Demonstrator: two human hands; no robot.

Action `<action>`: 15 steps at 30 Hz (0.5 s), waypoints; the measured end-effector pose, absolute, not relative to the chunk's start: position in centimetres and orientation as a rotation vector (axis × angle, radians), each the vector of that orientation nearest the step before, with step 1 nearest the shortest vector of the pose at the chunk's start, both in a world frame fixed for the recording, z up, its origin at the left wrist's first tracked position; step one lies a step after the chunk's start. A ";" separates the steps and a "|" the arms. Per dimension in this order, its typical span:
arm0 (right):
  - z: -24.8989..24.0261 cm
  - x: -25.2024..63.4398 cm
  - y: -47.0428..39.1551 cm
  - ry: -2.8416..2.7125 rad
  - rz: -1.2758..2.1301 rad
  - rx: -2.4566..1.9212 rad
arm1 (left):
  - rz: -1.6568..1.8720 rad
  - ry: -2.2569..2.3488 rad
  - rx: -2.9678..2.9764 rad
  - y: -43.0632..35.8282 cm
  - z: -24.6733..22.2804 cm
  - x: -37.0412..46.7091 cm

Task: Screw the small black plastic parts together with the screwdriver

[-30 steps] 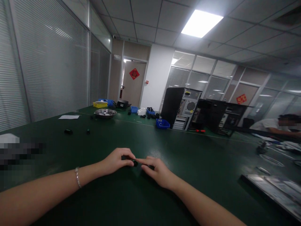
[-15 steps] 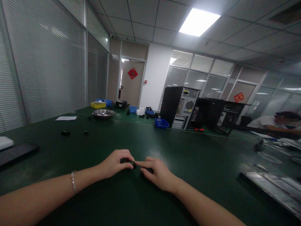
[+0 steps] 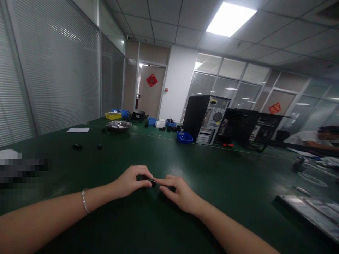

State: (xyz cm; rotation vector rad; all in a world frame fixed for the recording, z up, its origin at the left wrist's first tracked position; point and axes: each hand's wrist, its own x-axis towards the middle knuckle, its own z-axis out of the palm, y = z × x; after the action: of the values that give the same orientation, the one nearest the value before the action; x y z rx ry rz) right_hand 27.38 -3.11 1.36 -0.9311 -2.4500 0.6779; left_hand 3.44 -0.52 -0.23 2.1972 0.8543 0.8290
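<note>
My left hand [image 3: 132, 181], with a bracelet [image 3: 85, 201] at its wrist, pinches a small dark part with some green on it [image 3: 152, 182] between thumb and index finger, low over the green table. Its exact kind is too small to make out. From the other side comes my right hand [image 3: 180, 194]; its index finger is stretched out and its tip touches or almost touches the part. The right thumb stands apart below that finger. Off to the left on the table lie a black rounded piece [image 3: 77, 146] and a smaller dark piece [image 3: 99, 146].
Across the green table [image 3: 137, 151] stand a metal bowl [image 3: 119, 126], a blue bin [image 3: 184, 137] and a black computer tower [image 3: 201, 120]. A framed panel [image 3: 312, 211] lies at the right, near cables [image 3: 312, 179]. Another person [image 3: 309, 138] leans on a table farther right.
The view has shifted slightly, so the surroundings appear displaced. Both hands keep nearly the same pose around the small part, which seems turned a little in the left fingers.
</note>
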 end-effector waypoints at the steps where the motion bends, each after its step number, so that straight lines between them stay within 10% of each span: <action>1: 1.4 27.4 -3.1 -2.451 0.669 -0.938 | 0.830 0.857 2.195 -0.5 -0.3 3.5; 15: 1.7 29.2 -2.6 -2.394 0.492 -1.116 | 0.647 1.118 2.244 -0.4 -0.2 2.5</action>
State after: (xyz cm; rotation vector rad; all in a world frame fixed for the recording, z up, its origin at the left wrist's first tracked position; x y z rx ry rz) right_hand 29.19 -2.57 1.74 -1.1159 -2.3944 0.4918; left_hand 2.53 -0.39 -0.24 2.2439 1.1182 0.6467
